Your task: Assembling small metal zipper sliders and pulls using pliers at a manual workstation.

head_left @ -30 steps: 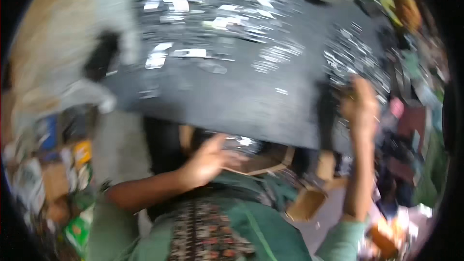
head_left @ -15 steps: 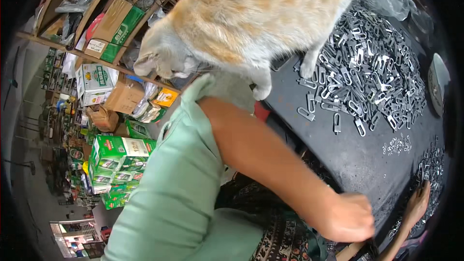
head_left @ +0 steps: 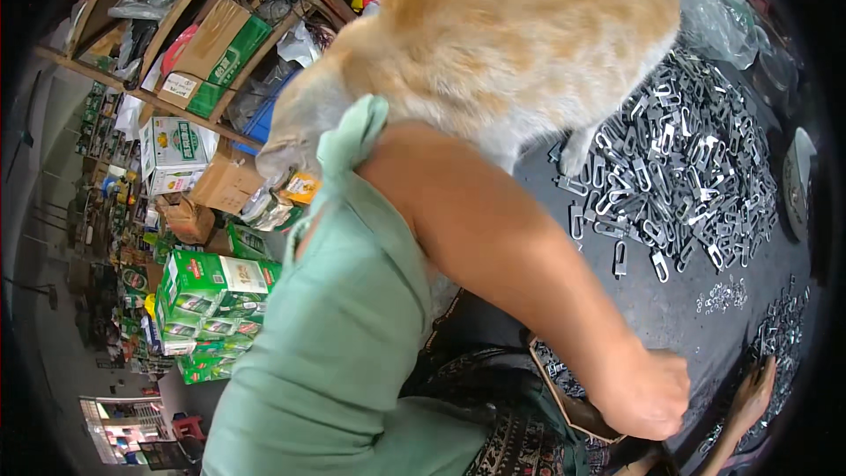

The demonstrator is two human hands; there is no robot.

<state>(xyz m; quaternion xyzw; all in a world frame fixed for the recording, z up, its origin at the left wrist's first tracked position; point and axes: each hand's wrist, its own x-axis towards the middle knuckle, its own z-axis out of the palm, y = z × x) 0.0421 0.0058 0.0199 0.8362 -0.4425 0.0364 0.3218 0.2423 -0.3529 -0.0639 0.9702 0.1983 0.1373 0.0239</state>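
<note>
My left hand [head_left: 641,395] is a closed fist at the end of a bare forearm under a rolled green sleeve; anything inside it is hidden. Under the wrist, an angular tray [head_left: 547,386] with a tan rim contains small dark metal pieces. At the far right my right hand [head_left: 753,395] has its fingers stretched out against a heap of small metal parts [head_left: 780,326]. Farther up the dark table [head_left: 648,304] lies a large pile of elongated metal loop pieces [head_left: 687,167]. Between it and my right hand sits a little cluster of tiny shiny bits [head_left: 722,296].
An orange and white cat [head_left: 529,44] stands at the table's far edge, partly behind my left arm. Clear plastic bags [head_left: 718,18] and a pale bowl [head_left: 798,183] border the pile. At left are cluttered shelves [head_left: 97,79] and stacked green cartons [head_left: 207,286].
My left forearm has swung slightly, its hand still closed, and more of the tray shows beneath it. The cat's head and front leg are now more covered by my arm. The view has shifted slightly.
</note>
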